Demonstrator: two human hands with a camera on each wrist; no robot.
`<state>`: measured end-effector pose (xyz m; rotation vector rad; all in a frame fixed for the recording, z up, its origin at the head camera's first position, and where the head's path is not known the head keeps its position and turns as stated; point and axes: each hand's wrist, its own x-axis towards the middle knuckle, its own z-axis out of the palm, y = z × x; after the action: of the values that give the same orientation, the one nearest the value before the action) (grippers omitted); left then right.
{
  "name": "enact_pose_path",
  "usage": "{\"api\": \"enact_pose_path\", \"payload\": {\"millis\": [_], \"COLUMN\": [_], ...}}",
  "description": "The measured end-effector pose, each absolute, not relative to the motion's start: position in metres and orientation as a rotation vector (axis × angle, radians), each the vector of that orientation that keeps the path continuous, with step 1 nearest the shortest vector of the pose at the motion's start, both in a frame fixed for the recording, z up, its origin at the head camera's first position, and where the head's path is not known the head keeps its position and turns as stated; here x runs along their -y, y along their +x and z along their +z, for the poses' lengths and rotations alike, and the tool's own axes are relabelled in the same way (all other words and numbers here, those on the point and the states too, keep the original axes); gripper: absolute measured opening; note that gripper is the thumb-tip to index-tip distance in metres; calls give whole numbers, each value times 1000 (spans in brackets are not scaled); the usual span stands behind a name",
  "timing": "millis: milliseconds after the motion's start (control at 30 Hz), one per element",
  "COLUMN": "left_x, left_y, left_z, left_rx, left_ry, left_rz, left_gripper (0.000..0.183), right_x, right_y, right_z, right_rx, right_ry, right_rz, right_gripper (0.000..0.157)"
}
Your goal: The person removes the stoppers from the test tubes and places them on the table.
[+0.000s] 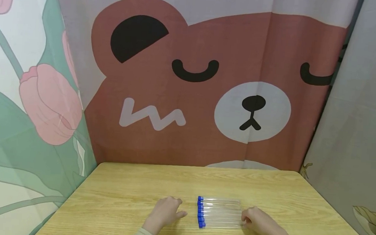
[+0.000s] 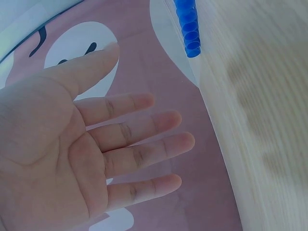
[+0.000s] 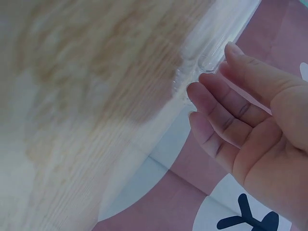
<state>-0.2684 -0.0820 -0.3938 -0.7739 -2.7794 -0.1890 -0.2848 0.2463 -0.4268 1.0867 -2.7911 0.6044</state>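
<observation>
Several clear tubes (image 1: 221, 213) with blue caps (image 1: 200, 214) lie side by side in a row on the table, caps to the left. To the left of the caps is my left hand (image 1: 166, 212), apart from them. Its fingers are straight and spread in the left wrist view, where the blue caps (image 2: 188, 30) show at the top. At the tubes' clear right ends is my right hand (image 1: 256, 219). Its fingers (image 3: 211, 103) bend loosely, with the tips close to the tube ends (image 3: 204, 65). Whether they touch is hard to tell.
The tubes lie on a light wood-grain table (image 1: 122, 185). Behind it hangs a curtain with a brown bear print (image 1: 199, 139). A flowered curtain (image 1: 51, 102) stands at the left, and a pale one (image 1: 351, 142) at the right.
</observation>
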Motion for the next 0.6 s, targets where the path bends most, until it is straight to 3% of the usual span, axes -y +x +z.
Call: {"api": "enact_pose_path", "payload": {"millis": [600], "left_x": [81], "left_y": [-268], "left_z": [-394], "left_rx": [2790], "left_ry": [-793], "left_rz": [-192], "left_gripper": [39], "right_x": [-245], "right_y": [-280], "right_z": [-425], "right_rx": [2823], "right_ry": [1065], "right_rz": [541], "right_gripper": [15]}}
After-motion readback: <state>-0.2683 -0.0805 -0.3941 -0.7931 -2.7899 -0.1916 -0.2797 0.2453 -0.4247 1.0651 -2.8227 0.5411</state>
